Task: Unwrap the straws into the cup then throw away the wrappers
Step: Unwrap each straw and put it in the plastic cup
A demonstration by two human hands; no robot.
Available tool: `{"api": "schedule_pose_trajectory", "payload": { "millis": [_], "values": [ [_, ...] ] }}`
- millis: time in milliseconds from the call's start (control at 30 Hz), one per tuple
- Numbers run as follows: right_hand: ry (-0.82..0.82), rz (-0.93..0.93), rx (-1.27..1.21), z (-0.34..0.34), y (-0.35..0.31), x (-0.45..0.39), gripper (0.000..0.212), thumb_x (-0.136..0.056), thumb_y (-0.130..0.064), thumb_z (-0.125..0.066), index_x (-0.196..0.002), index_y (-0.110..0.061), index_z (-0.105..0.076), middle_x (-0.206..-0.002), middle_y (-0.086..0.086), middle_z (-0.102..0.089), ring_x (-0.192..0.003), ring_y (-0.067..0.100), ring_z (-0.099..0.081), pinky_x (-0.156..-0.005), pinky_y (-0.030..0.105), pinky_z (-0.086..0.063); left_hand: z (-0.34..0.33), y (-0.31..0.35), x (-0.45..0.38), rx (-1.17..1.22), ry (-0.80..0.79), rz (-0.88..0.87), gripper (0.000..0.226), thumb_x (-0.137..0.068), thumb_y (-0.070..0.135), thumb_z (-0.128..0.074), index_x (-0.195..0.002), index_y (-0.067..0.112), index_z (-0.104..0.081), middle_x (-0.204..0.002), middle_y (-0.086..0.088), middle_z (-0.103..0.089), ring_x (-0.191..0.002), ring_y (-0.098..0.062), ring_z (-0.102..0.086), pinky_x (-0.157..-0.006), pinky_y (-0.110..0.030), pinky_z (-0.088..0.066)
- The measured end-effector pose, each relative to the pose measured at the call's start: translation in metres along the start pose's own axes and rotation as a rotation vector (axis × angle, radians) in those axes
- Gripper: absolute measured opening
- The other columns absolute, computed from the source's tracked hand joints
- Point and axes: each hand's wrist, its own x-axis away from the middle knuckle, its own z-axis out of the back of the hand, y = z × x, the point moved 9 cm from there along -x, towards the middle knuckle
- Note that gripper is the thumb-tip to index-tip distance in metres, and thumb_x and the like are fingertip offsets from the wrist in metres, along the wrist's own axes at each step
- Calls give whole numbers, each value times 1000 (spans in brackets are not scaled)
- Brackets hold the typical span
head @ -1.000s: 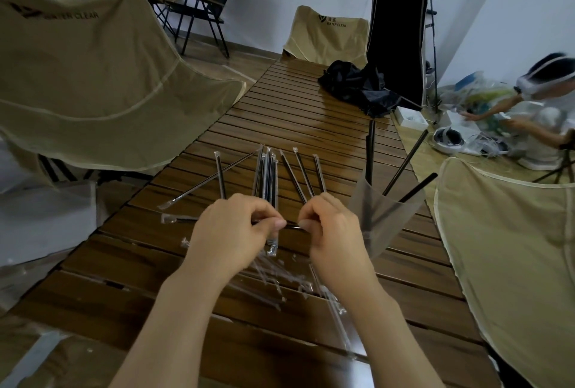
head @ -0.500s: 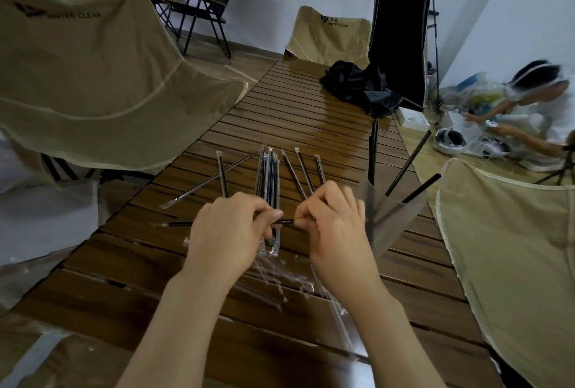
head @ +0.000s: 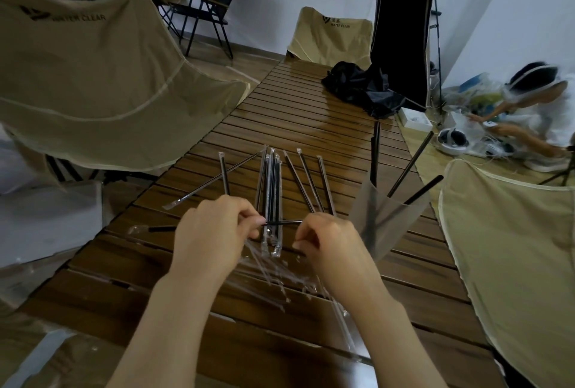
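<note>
The straw (head: 281,223) lies crosswise above the table (head: 311,126), pinched between both hands: left hand (head: 214,239) fingers curl on its wrapper, right hand (head: 329,246) grips the other end (nearer the cup (head: 384,216)).

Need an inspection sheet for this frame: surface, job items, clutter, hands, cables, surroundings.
Surface: slatted wooden table.
Job's things: wrapped straws lie in a row; translucent cup holds three bare straws; one held straw spans both hands.
Clutter: empty wrappers near the table's front; black bag at the far end.
Hands: left hand and right hand both pinch the held straw.
Cables: nothing seen.
Surroundings: tan camp chairs; another person far right.
</note>
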Motion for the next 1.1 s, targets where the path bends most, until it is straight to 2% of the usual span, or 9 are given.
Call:
{"api": "schedule_pose_trajectory", "payload": {
  "millis": [133,233,300,367,467,667,800,900,1100],
  "values": [
    [-83,-37,4,-4,6,-5,12,-94,-21,-56,-98,-15,-66,-98,-4,-62,-90,10,-59,-83,26,-49,-4,4,-1,3,-41,-28,11,-92,34,-62,-101,35,-68,-87,19,-69,-85,5,-62,-84,-26,-52],
    [129,84,4,15,-8,1,17,-90,-19,-61,-106,-19,-66,-104,-6,-59,-96,8,-54,-82,22,-47,-11,4,0,10,-103,-41,14,-93,34,-62,-105,35,-68,-86,20,-69,-87,6,-62,-84,-22,-50],
    [185,127,54,18,-16,5,30,-82,-21,-71,-111,-22,-63,-107,-9,-56,-99,7,-50,-85,23,-44,-15,8,0,25,-147,-63,15,-94,36,-60,-105,35,-69,-80,21,-69,-84,7,-63,-88,-26,-53],
    [205,170,100,17,-24,5,31,-73,-20,-79,-102,-22,-66,-100,-7,-59,-93,11,-53,-80,29,-49,-18,12,1,32,-185,-86,14,-95,37,-58,-103,35,-69,-80,20,-69,-83,7,-63,-88,-29,-54],
    [247,231,112,18,-27,3,17,-71,-14,-80,-81,-20,-69,-84,-5,-61,-79,14,-55,-68,35,-51,-19,16,4,33,-212,-120,15,-95,37,-57,-103,35,-70,-85,20,-70,-85,7,-63,-88,-29,-54],
    [317,237,66,27,-28,7,19,-74,-7,-76,-72,-21,-64,-75,-8,-58,-72,10,-51,-65,31,-46,-17,15,6,148,-246,-106,13,-92,32,-63,-104,38,-61,-87,21,-72,-89,8,-64,-92,-26,-49],
    [360,237,48,35,-30,11,17,-79,-6,-68,-72,-20,-62,-75,-8,-58,-73,11,-51,-67,33,-46,-14,21,6,154,-242,-123,11,-94,29,-61,-102,36,-62,-84,23,-71,-84,13,-63,-85,-13,-47],
    [371,234,56,35,-32,13,12,-83,-10,-58,-75,-19,-61,-78,-7,-57,-76,12,-49,-68,33,-45,-12,23,4,115,-212,-118,11,-96,32,-58,-104,35,-65,-85,21,-71,-83,9,-65,-88,-23,-52],
    [409,226,-45,34,-28,15,13,-85,-6,-57,-78,-17,-60,-83,-6,-55,-74,9,-51,-63,28,-49,-13,15,4,5,-195,-77,16,-96,46,-51,-95,38,-65,-79,19,-71,-61,4,-63,-69,-25,-58]
  ]
}}
